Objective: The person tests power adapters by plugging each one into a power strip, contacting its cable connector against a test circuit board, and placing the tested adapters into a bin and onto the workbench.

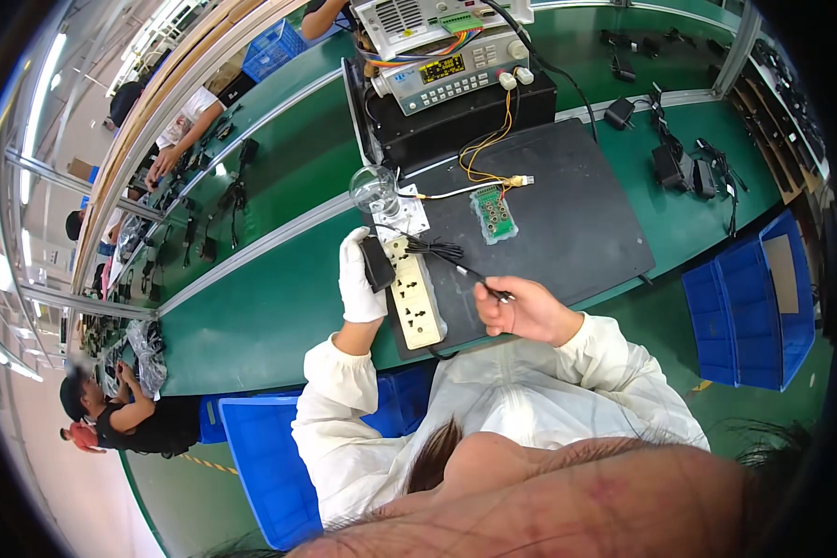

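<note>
The gloved left hand (357, 279) is closed around the adapter (378, 264), beside the strip (416, 302). The right hand (528, 311) pinches the cable (472, 272) near its end; the cable's coil lies between both grips, the board (497, 216) beyond the right one.

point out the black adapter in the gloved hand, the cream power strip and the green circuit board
black adapter (378, 264): head view, middle of its casing
cream power strip (415, 298): head view, its socket face
green circuit board (496, 214): head view, middle of its face
</note>
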Available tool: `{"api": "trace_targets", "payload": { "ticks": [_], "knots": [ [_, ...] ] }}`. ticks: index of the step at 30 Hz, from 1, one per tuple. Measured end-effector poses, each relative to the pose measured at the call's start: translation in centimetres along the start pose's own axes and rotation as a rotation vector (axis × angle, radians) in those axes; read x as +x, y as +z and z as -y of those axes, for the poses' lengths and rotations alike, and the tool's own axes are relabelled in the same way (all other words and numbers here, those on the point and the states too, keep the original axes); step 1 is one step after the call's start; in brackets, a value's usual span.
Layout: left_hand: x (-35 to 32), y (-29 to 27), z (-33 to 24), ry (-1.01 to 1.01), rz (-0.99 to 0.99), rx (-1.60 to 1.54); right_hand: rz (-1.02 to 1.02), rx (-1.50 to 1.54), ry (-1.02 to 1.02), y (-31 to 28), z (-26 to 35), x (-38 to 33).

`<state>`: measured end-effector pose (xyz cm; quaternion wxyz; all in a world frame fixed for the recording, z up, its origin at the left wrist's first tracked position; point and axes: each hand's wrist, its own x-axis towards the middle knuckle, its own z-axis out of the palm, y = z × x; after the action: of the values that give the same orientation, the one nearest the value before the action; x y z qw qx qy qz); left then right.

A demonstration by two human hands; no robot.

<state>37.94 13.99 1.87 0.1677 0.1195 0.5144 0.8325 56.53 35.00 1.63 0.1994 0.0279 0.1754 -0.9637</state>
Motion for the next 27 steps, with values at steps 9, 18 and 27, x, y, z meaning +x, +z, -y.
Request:
{"api": "trace_targets", "payload": {
  "ticks": [9,18,27],
  "knots": [
    [3.4,0.9,0.3,-0.031,0.051,0.496,0.061,-1.184,-0.162,3.0,2.1,0.9],
    [3.1,0.8,1.2,0.029,0.110,0.569,-0.433,-1.754,-0.761,-0.8,11.9,4.2],
    [3.0,-1.4,3.2,0.131,0.143,0.416,-0.467,-1.938,-0.834,-3.4,10.8,5.3]
  ]
}}
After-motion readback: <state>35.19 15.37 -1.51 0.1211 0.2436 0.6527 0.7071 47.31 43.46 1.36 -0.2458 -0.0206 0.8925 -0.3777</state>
